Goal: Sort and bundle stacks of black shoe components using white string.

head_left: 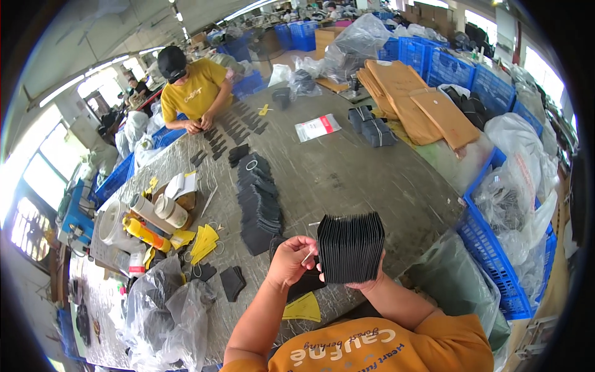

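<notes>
We've got a big grey desk (347, 167) filling most of the view, w/ blue plastic crates (496, 260) lining its right side and clear plastic bags (514, 192) stuffed into them. Far end: a pile of brown paper envelopes (412, 102), and a co-worker in a yellow shirt (195, 90) bent over rows of small black pieces on the left.

Mid-desk there's a long overlapping row of black flat pieces (259, 204) running toward us. Left of that, a clutter of tape rolls (170, 211), a yellow bottle (145, 235), yellow triangular tags (203, 242).

Closest to us, just above the desk's near edge: a thick stack of black pouches (351, 247), standing on edge, fanned a bit at the top. Our right hand (362, 282) cups it from below, fingers wrapped behind, so it's grasping the stack. Our left hand (290, 260) is pinched closed on a thin pale rubber band (308, 256), right up against the stack's left side. Can't tell if the band's actually around the stack.
</notes>
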Tool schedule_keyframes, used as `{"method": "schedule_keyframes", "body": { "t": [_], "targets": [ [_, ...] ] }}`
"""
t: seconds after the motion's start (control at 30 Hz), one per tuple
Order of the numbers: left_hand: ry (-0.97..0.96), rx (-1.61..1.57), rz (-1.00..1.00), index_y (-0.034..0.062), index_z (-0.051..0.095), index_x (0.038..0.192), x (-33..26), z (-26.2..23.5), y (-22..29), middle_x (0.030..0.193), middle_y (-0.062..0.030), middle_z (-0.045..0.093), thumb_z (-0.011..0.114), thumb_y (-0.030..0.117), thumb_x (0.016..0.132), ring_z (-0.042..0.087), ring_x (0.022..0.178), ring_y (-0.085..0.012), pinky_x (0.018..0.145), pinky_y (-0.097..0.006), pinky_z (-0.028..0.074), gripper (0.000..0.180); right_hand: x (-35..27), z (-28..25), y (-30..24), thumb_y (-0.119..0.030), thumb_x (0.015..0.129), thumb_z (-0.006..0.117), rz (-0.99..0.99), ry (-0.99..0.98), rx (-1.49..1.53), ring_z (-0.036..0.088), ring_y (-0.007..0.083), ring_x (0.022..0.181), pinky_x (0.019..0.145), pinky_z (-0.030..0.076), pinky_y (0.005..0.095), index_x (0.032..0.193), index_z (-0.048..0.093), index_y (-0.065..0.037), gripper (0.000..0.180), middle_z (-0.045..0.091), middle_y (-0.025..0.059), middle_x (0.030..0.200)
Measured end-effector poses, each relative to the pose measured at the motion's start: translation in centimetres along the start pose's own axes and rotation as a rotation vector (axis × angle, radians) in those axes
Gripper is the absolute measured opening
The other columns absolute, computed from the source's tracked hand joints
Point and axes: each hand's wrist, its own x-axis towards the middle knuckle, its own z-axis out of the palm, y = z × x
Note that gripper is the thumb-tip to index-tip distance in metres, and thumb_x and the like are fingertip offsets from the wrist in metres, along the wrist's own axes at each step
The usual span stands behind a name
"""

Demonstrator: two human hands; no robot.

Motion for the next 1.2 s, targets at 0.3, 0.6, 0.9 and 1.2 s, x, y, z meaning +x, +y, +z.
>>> {"method": "schedule_keyframes", "body": {
  "t": [0.3, 0.6, 0.9, 1.2],
  "targets": [
    [0.012, -0.722, 0.058, 0.0065, 0.052, 0.102, -0.6, 0.5, 1.6, 0.066, -0.0010, 0.043, 0.050, 0.011, 0.094, 0.043, 0.053, -0.0114, 0.049, -0.030, 0.046, 0.009, 0.6, 0.2, -1.9, -0.043, 0.090, 0.051, 0.036, -0.116, 0.225, 0.056, 0.0364, 0.104, 0.083, 0.045, 0.0469, 0.132, 0.043, -0.006, 0.057, 0.048, 0.0141, 0.131],
    [-0.376, -0.302, 0.078, -0.0036, 0.044, 0.130, -2.4, 2.1, 8.4, 0.071, -0.0007, 0.046, 0.062, 0.025, 0.087, 0.037, 0.053, -0.0083, 0.048, -0.022, 0.031, 0.054, -1.7, 0.8, -7.3, -0.014, 0.055, 0.084, 0.032, 0.138, -1.316, 0.052, 0.0264, 0.113, 0.096, 0.041, 0.0379, 0.131, 0.036, -0.007, 0.090, 0.051, 0.0126, 0.122],
    [-0.369, 1.505, 0.147, 0.0037, 0.042, 0.129, -4.8, 6.9, 4.0, 0.112, -0.0145, 0.061, 0.063, 0.005, 0.077, 0.062, 0.075, -0.0334, 0.067, -0.038, 0.049, 0.056, -0.1, -1.1, -5.5, -0.010, 0.064, 0.075, -0.168, 0.704, -0.850, 0.060, 0.0205, 0.095, 0.084, 0.049, 0.0347, 0.125, 0.044, -0.004, 0.069, 0.058, 0.0111, 0.109],
    [0.199, -0.285, 0.127, 0.0045, 0.056, 0.091, 1.6, 2.2, 2.0, 0.066, 0.0024, 0.051, 0.056, 0.010, 0.092, 0.049, 0.053, -0.0089, 0.053, -0.022, 0.045, 0.006, -1.6, -0.4, -1.2, -0.010, 0.067, 0.072, 0.049, 0.163, -0.160, 0.061, 0.0221, 0.103, 0.090, 0.050, 0.0347, 0.127, 0.045, 0.004, 0.067, 0.059, 0.0149, 0.118]
  ]
}}
